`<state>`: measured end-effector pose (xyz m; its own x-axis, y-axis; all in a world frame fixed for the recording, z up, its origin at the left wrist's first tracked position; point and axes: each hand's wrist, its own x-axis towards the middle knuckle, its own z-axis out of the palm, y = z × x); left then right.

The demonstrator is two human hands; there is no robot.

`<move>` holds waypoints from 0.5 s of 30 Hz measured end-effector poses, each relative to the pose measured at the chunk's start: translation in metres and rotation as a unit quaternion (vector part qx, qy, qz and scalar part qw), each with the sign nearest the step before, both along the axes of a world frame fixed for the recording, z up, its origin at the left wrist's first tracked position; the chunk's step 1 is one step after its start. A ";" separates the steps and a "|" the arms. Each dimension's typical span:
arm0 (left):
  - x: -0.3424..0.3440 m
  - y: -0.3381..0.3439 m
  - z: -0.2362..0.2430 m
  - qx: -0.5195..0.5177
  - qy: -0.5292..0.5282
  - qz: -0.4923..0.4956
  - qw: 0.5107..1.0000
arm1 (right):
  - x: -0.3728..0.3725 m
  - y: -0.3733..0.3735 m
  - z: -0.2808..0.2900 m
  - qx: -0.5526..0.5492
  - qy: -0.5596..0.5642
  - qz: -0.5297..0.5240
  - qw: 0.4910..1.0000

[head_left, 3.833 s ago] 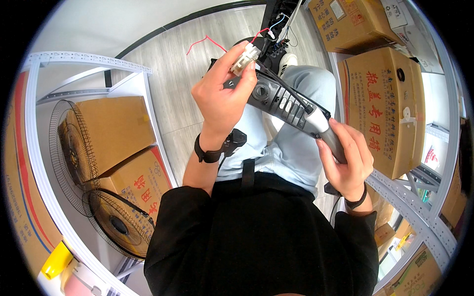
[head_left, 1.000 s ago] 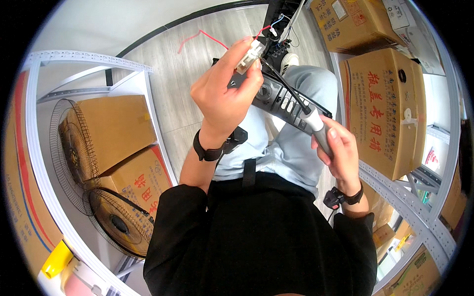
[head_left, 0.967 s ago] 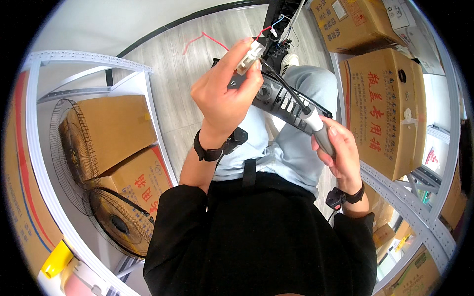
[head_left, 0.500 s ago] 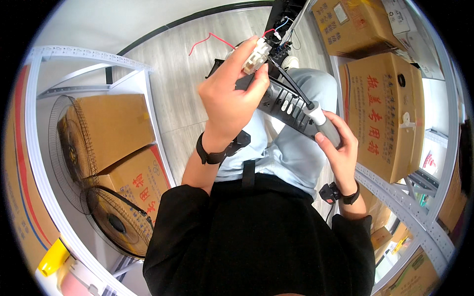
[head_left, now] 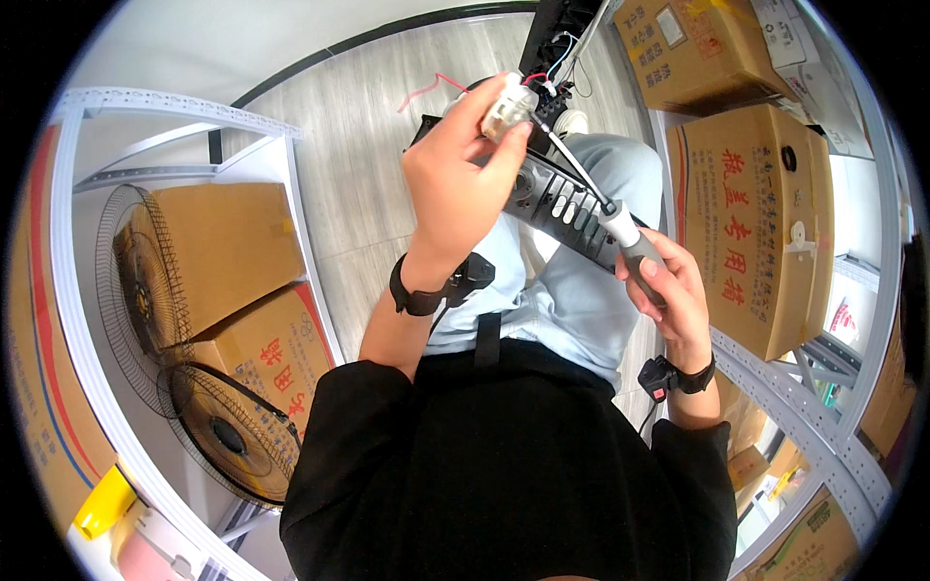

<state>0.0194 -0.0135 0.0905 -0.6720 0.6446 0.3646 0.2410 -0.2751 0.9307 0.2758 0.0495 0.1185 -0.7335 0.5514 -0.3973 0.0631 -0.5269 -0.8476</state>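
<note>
Between its thumb and fingers, my left hand point(head_left: 453, 189) pinches a small white plastic switch-like part point(head_left: 507, 110), raised over my lap. A red wire point(head_left: 449, 79) trails beside it. My right hand point(head_left: 680, 290) is wrapped round the grey and white handle of a screwdriver point(head_left: 621, 227). Its shaft slants up and left, the tip close to the white part; whether they touch I cannot tell. Below both hands a black panel point(head_left: 528, 190) with a row of light buttons lies across my thighs, partly hidden by my left hand.
Beyond the panel stands a black column point(head_left: 559, 44) with loose wires. Metal shelving point(head_left: 291, 203) on the left holds cardboard boxes point(head_left: 228, 237) and round wire fan guards point(head_left: 228, 436). More boxes point(head_left: 751, 232) fill the shelf close to my right arm.
The screwdriver has turned in my right hand, and that hand has shifted slightly down and right. My left hand has moved a little right, tilting the white part. The red wire has swung.
</note>
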 end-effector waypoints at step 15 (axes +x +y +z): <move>0.000 -0.003 0.010 -0.052 -0.368 -0.240 0.897 | -0.069 0.023 0.002 0.120 0.059 -0.102 0.986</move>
<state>0.0195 -0.0161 0.1004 -0.3427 0.9286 -0.1422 -0.5715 -0.0860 0.8161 0.2069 0.0723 0.1202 -0.6303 0.7605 -0.1562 -0.1294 -0.3013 -0.9447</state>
